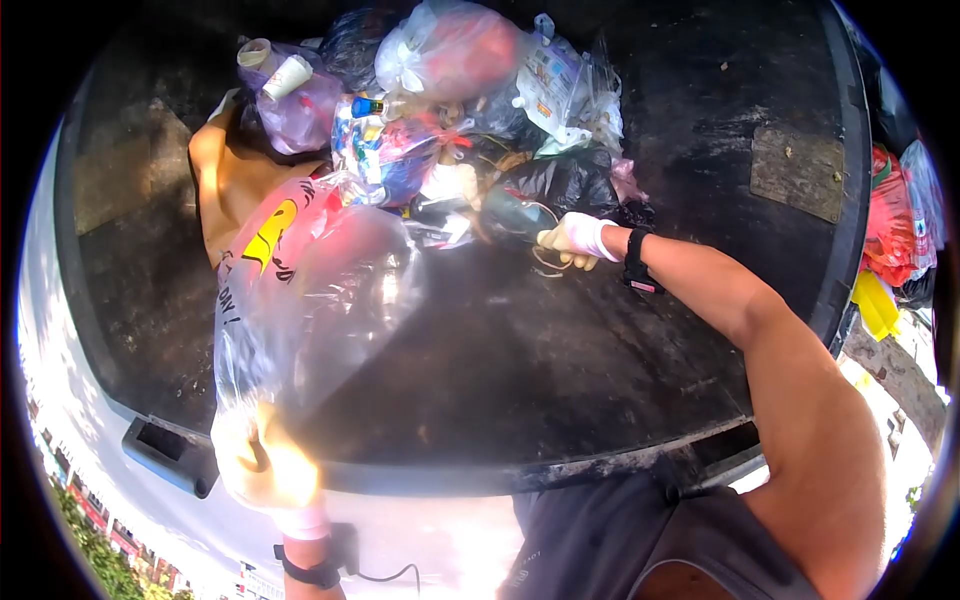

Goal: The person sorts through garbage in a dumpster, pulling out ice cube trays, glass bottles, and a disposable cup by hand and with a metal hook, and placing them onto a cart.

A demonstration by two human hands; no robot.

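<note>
My left hand (265,460), in a pale glove washed out by sunlight, is closed on the gathered end of a large clear plastic bag (340,290) with a yellow print and black lettering. The bag spreads upward from the hand and has something pink showing inside. My right hand (572,242), gloved with a pink cuff, is closed around a thin curved tan loop (548,268). Just left of that hand lies a greenish translucent item (512,215), beside a black plastic bag (572,180) in the pile.
The dark bed (480,390) has a raised edge around it. At its far side are a purple bag (300,115) with paper cups, a clear bag (455,50), a white printed bag (555,85) and brown cardboard (235,180). Red bags (888,225) hang outside at right.
</note>
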